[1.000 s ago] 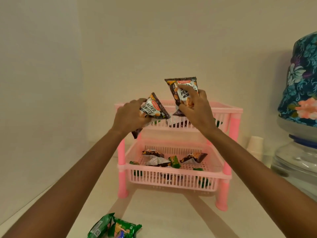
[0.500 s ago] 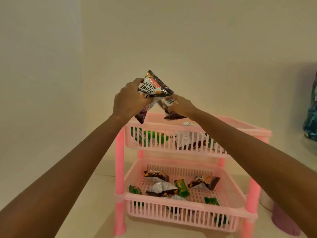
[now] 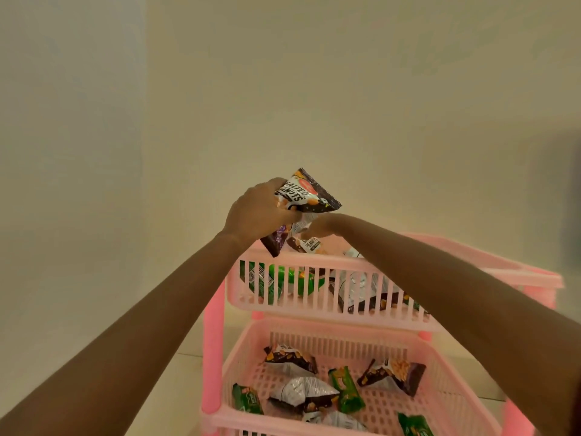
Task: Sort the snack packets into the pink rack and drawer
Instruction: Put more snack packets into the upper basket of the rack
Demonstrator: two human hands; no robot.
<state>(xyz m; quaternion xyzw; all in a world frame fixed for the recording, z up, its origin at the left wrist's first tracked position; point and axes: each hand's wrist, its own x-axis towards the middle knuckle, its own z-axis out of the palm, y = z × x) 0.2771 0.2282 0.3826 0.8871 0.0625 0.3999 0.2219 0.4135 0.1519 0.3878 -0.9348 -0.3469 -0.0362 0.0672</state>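
My left hand (image 3: 257,215) grips a dark salted-peanuts packet (image 3: 306,195) above the front left corner of the pink rack's top basket (image 3: 314,306). My right hand (image 3: 323,226) reaches over that basket's rim, fingers down by another dark peanut packet (image 3: 309,245); whether it still holds it I cannot tell. Green and dark packets show through the top basket's slats. The lower basket (image 3: 452,385) holds several dark and green packets.
The rack stands on pink legs (image 3: 212,357) on a pale surface, close to the cream back wall. A second wall runs along the left. A dark shadowed shape (image 3: 573,184) sits at the right edge.
The view has closed in on the rack and shifted left. My right hand has dropped lower into the top basket with its packet. My left hand holds its packet in much the same place.
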